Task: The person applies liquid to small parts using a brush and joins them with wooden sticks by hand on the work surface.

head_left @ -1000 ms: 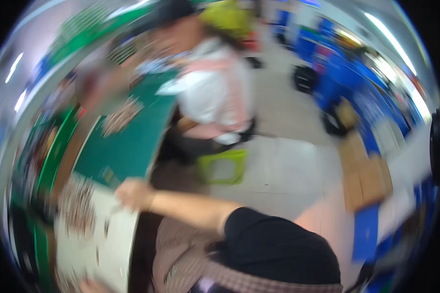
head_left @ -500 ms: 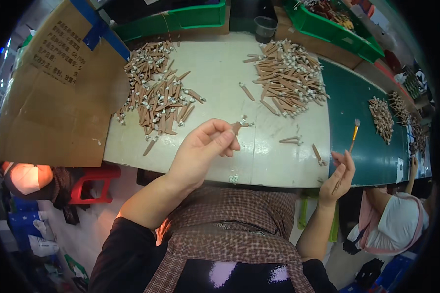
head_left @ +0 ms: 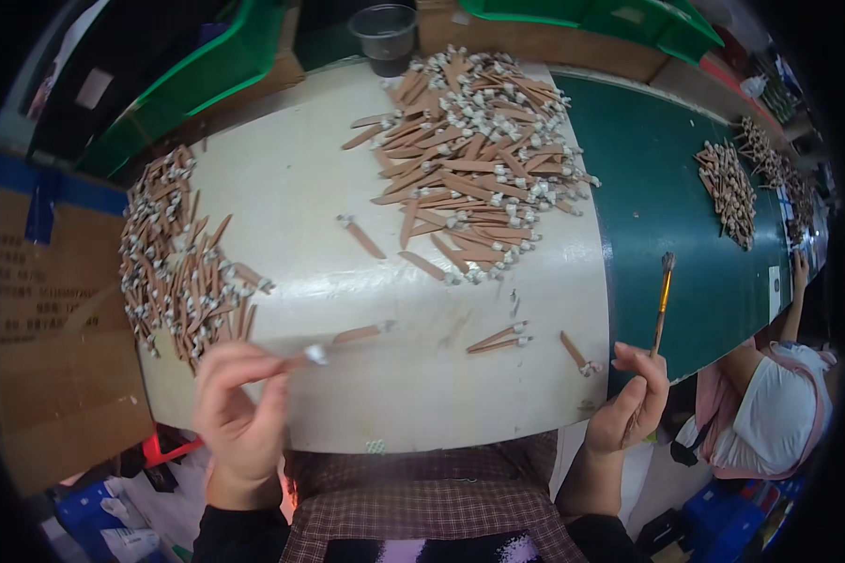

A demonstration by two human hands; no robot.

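Note:
Between the thumb and forefinger of my left hand (head_left: 239, 408) is a slim brown blade-shaped piece (head_left: 312, 356) with a whitish end, slightly blurred. Just beyond it on the pale tabletop lies a similar piece (head_left: 359, 334). My right hand (head_left: 637, 399) grips a thin paintbrush (head_left: 664, 296), bristles up, over the table's front edge. Near that hand lie a single piece (head_left: 576, 351) and a close-set pair (head_left: 498, 339). Another loose piece (head_left: 361, 236) rests farther back. Heaps of the same pieces are at the left (head_left: 192, 281) and back centre (head_left: 483, 155).
A cardboard box (head_left: 56, 375) stands at the left. Along the back are a clear plastic cup (head_left: 383, 38) and green bins (head_left: 207, 75). To the right, a green surface (head_left: 648, 188) carries more heaps (head_left: 728, 192), with another person (head_left: 770, 403) seated beside it.
The view has shifted, carrying the table contents leftward. My left hand has moved left, toward the left heap. A piece now shows on the table beside it. The brush stays in my right hand.

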